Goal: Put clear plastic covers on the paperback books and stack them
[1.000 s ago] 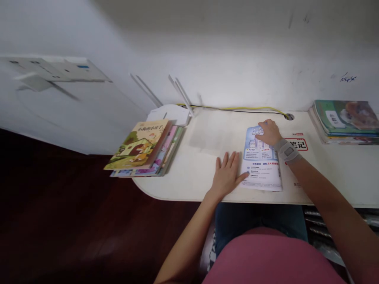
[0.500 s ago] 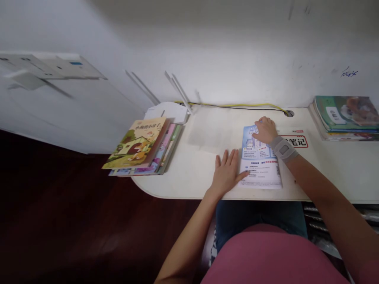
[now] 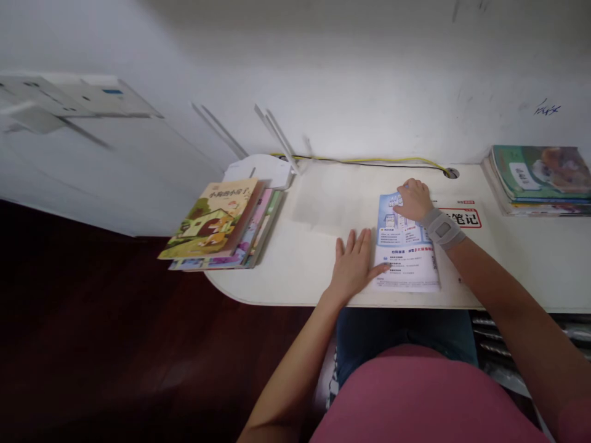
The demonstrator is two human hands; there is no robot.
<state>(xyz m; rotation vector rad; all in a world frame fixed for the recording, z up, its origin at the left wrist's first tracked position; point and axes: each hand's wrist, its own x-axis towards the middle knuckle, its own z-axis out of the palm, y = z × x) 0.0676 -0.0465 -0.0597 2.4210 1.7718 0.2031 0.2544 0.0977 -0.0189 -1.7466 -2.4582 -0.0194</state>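
A blue and white booklet [image 3: 406, 252] lies flat on the pale desk [image 3: 318, 215] in front of me. My left hand [image 3: 353, 266] rests flat beside its left edge, fingers stretched out, the thumb touching the page. My right hand [image 3: 414, 200], with a grey wrist strap, presses on the booklet's far end, fingers curled down on the paper. Under the booklet lies a white book with a red-framed label [image 3: 464, 218], partly covered by my right forearm.
A stack of picture books [image 3: 221, 226] overhangs the desk's left end, in front of a white router [image 3: 261, 169] with antennas. Another book stack [image 3: 538, 179] sits at the far right. A yellow cable [image 3: 369, 163] runs along the wall. Dark floor lies to the left.
Both hands stay on the booklet in nearly the same places. The view has drifted slightly, so everything sits a little higher in the picture.
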